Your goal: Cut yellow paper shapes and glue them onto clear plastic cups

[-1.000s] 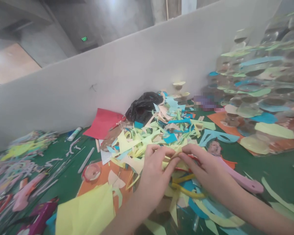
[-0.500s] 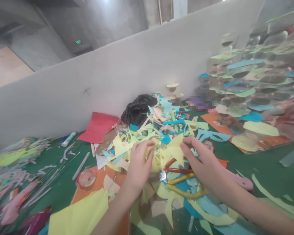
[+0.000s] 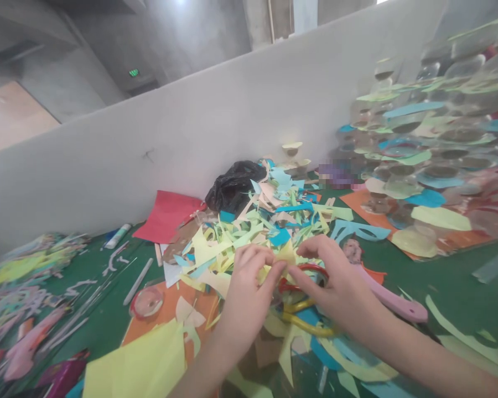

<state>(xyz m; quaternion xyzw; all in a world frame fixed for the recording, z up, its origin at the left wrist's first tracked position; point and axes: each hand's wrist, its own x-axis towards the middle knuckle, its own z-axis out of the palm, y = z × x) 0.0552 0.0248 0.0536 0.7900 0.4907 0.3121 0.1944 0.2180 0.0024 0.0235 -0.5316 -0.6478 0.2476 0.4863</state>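
Observation:
A small piece of yellow paper [image 3: 288,253] is between my two hands, above a heap of cut scraps. My left hand [image 3: 253,276] pinches its near side, with the thumb against curled fingers. At its other side my right hand [image 3: 332,273] has thumb and forefinger bent around the edge; part of the grip is hard to see. Under my right hand lie red-handled scissors [image 3: 288,285] and a tool with yellow handles [image 3: 309,326], both partly covered by the hand.
Paper scraps [image 3: 249,226] spread around a black plastic bag [image 3: 236,185]. A tape roll [image 3: 148,301] and yellow sheets [image 3: 136,359] lie left. Pink-handled tool [image 3: 402,304] is at right. Stacked clear cups with paper discs [image 3: 431,160] stand back right, before a grey partition [image 3: 191,132].
My hands have come closer together, and the yellow paper between them, spread wider before, now shows as a smaller piece. My right hand has moved left and slightly down.

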